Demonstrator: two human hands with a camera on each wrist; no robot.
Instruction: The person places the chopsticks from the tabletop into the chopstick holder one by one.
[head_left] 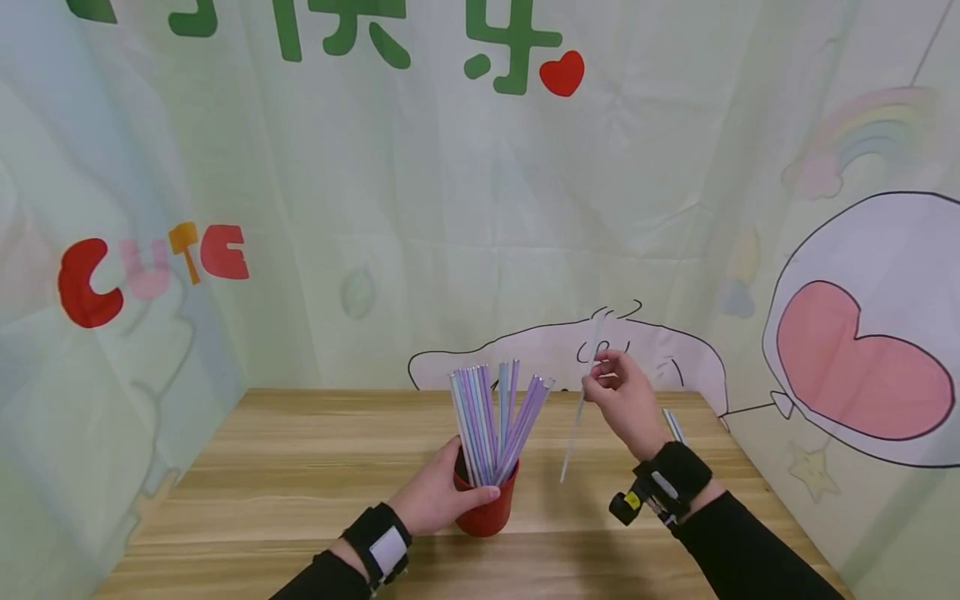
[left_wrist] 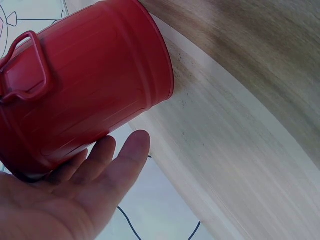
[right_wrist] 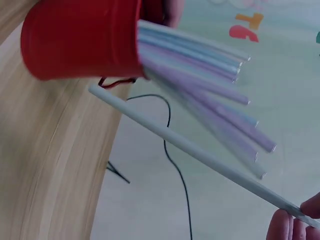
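Note:
A small red metal bucket (head_left: pixel 486 520) stands upright on the table, packed with pale blue, white and purple drinking straws (head_left: pixel 483 421). My left hand (head_left: pixel 431 502) holds the bucket by its left side, thumb across the near rim and fingers around the far side. In the left wrist view, those fingers (left_wrist: pixel 125 160) lie along the bucket's wall. My right hand (head_left: pixel 624 404) pinches one pale straw (head_left: pixel 576 429) near its upper part, to the right of the bucket. The right wrist view shows that straw (right_wrist: pixel 190 149) apart from the bunch, its lower end in front of the bucket.
More straws (head_left: pixel 673 425) lie at the table's right side, partly hidden behind my right wrist. The wooden table (head_left: pixel 315 467) ends against a printed cloth backdrop (head_left: pixel 337 208). A folded wire handle (left_wrist: pixel 42 65) sits on the bucket's side.

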